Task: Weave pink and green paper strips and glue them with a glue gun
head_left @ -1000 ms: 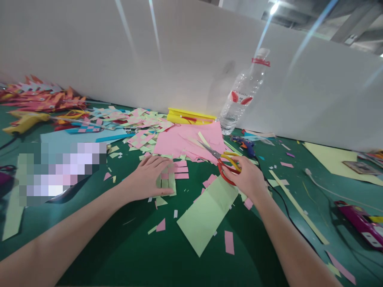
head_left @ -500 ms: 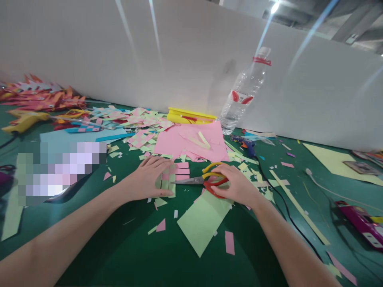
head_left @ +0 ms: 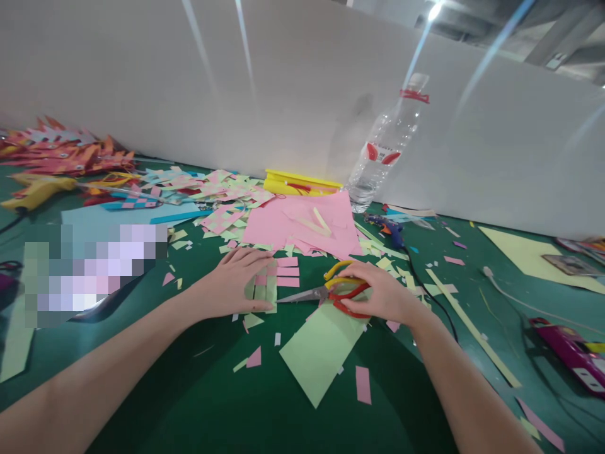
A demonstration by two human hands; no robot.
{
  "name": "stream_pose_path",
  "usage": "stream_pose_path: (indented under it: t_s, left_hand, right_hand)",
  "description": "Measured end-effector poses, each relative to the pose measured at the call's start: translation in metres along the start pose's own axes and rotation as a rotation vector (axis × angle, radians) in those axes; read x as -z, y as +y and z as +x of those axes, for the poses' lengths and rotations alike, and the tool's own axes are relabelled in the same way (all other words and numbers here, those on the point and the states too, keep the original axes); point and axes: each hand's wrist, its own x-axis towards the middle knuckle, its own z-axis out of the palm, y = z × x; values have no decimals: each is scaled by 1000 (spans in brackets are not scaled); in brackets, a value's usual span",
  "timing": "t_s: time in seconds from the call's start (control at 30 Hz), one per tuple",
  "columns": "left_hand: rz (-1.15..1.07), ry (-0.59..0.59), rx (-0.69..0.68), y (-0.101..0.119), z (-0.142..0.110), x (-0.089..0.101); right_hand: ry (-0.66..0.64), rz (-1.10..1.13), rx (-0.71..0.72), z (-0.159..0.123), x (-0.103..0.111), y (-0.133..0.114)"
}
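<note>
My right hand (head_left: 380, 291) is closed around the yellow and red handles of a pair of scissors (head_left: 307, 294). The blades point left, and their tip lies by the lower right edge of a woven piece of green and pink paper (head_left: 271, 284). Pink strip ends (head_left: 288, 272) stick out from its right side. Over this woven piece my left hand (head_left: 239, 280) rests with fingers and thumb spread apart, covering its left part. Under the scissors and my right hand a pale green paper sheet (head_left: 321, 353) lies on the green table.
Behind lie a pink sheet (head_left: 302, 221) and a heap of paper scraps (head_left: 217, 189). A clear bottle (head_left: 387, 148) leans on the white wall. A yellow glue gun (head_left: 40, 190) lies left; a blue one (head_left: 392, 230) with a black cord lies right.
My right hand has drawn the scissors a little right and toward me, so the tip has left the woven paper's middle for its edge. My left hand has stayed in place.
</note>
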Motion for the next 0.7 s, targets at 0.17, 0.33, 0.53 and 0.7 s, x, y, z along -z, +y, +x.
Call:
stream_pose_path:
  t_s: [0.17,0.33,0.53,0.7]
  left_hand:
    - [-18,-7,-27,-3,-2,0]
    - [-29,-66,-91,-6,-4,3]
    - [-36,-86,-130,-5,-5,4]
    - [-32,16,-195,1,-3,7]
  right_hand:
    - [183,22,-159,0,2,9]
    - [263,-159,-346,3,-1,13]
    - [223,-351,-408,5,-6,12]
    - [295,-417,-344,1,-6,7]
